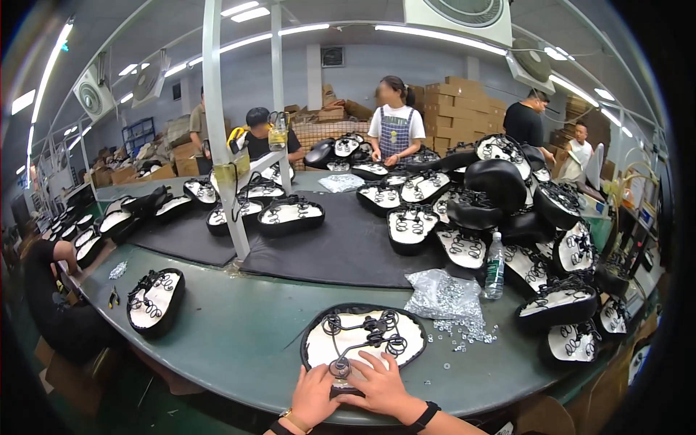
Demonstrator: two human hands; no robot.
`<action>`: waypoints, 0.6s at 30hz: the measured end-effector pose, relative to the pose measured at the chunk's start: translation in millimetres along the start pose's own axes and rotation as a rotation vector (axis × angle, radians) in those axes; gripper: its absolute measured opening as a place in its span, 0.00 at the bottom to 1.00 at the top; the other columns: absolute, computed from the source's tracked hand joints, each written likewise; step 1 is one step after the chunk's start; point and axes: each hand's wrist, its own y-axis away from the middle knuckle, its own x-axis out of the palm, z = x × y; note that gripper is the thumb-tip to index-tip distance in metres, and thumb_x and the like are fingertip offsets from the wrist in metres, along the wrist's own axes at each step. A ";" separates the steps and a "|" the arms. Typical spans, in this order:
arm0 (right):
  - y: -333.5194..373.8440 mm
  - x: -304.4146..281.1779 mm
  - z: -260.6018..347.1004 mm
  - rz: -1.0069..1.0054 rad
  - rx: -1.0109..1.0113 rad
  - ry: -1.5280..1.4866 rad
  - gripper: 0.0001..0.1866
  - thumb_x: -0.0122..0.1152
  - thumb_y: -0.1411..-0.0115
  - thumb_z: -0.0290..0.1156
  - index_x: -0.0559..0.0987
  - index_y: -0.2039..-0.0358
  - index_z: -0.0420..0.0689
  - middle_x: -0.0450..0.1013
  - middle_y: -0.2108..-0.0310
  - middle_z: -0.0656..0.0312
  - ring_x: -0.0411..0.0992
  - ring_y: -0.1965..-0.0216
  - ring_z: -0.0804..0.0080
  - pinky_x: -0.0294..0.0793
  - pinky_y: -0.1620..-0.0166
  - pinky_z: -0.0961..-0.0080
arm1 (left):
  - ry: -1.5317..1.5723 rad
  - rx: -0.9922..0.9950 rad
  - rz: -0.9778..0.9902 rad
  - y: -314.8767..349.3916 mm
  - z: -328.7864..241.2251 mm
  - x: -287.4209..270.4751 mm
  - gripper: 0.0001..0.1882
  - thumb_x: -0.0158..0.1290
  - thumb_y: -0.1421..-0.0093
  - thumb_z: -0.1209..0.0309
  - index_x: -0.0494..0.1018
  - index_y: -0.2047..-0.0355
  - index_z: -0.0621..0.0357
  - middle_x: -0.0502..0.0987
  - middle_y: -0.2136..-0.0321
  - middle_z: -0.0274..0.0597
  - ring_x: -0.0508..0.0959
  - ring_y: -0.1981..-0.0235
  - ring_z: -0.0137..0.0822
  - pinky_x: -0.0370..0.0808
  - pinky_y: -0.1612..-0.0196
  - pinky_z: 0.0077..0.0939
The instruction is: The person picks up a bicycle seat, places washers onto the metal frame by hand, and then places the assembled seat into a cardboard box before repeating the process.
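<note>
Touching the near edge of an upside-down bike seat [355, 335], the left hand [314, 394] has its fingers close together and the right hand [380, 386] has its fingers spread. I cannot tell if either pinches anything. The seat lies under and just past the fingers, probably belly-up so its springs [340, 368] are easy to reach.

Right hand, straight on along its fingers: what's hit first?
Likely the black wire spring frame on the upturned seat. The right hand has its fingertips at or just short of it; exact contact is unclear from this one view.
</note>
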 end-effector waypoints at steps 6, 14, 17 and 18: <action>-0.9 13.3 0.7 -0.040 0.043 -0.021 0.23 0.65 0.43 0.59 0.85 0.57 0.55 0.74 0.44 0.61 0.66 0.37 0.60 0.60 0.40 0.42 | 0.014 0.005 -0.026 0.3 3.3 0.3 0.34 0.69 0.50 0.58 0.72 0.46 0.59 0.72 0.46 0.49 0.71 0.41 0.50 0.62 0.36 0.66; -1.3 8.4 -2.0 -0.080 0.010 -0.098 0.21 0.67 0.43 0.55 0.84 0.58 0.53 0.76 0.48 0.62 0.69 0.40 0.62 0.64 0.43 0.49 | 0.022 0.040 -0.046 -0.3 6.5 2.1 0.33 0.69 0.50 0.58 0.73 0.46 0.57 0.73 0.49 0.48 0.72 0.43 0.50 0.62 0.37 0.67; 1.6 10.5 -4.0 -0.059 0.059 -0.072 0.21 0.67 0.42 0.53 0.85 0.55 0.54 0.76 0.48 0.64 0.69 0.40 0.62 0.63 0.42 0.54 | 0.031 0.064 -0.031 -2.5 1.9 -2.1 0.33 0.69 0.50 0.58 0.74 0.45 0.54 0.73 0.51 0.47 0.73 0.45 0.50 0.63 0.38 0.67; 2.2 11.9 -4.3 -0.078 0.041 -0.107 0.20 0.68 0.43 0.51 0.85 0.56 0.53 0.77 0.50 0.64 0.70 0.41 0.62 0.64 0.42 0.53 | 0.011 0.047 -0.026 -2.0 -0.1 -4.6 0.32 0.69 0.50 0.58 0.75 0.45 0.52 0.73 0.52 0.47 0.73 0.45 0.50 0.64 0.38 0.64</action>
